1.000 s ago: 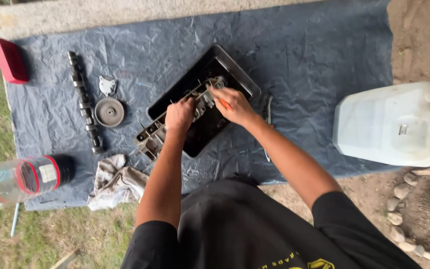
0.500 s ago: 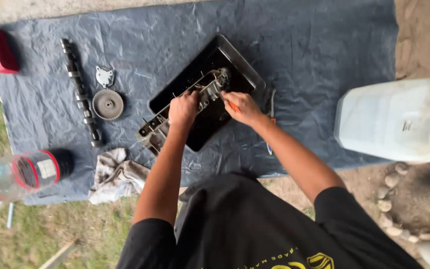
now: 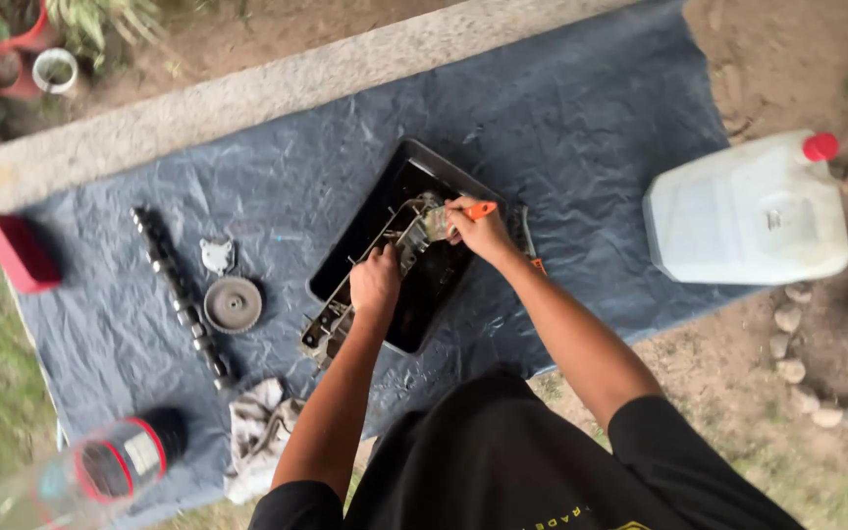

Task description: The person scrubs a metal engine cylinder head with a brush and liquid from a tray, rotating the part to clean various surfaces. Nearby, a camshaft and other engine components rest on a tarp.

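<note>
Outdoors, a blue-grey tarp (image 3: 581, 128) is spread on the ground. At far left lie a red block (image 3: 18, 253), a camshaft (image 3: 181, 294), a gear (image 3: 233, 303), with a rag (image 3: 259, 436) and a plastic bottle (image 3: 100, 471) at lower left. At centre a metal engine part (image 3: 365, 280) is propped across a black tray (image 3: 414, 162). It is clamped by the left hand (image 3: 375, 283); the right hand (image 3: 478, 231) is closed on an orange-handled brush (image 3: 479, 209). A white jug (image 3: 748, 211) sits at right. Risk: the propped part could slip off the tray rim if pushed hard.
</note>
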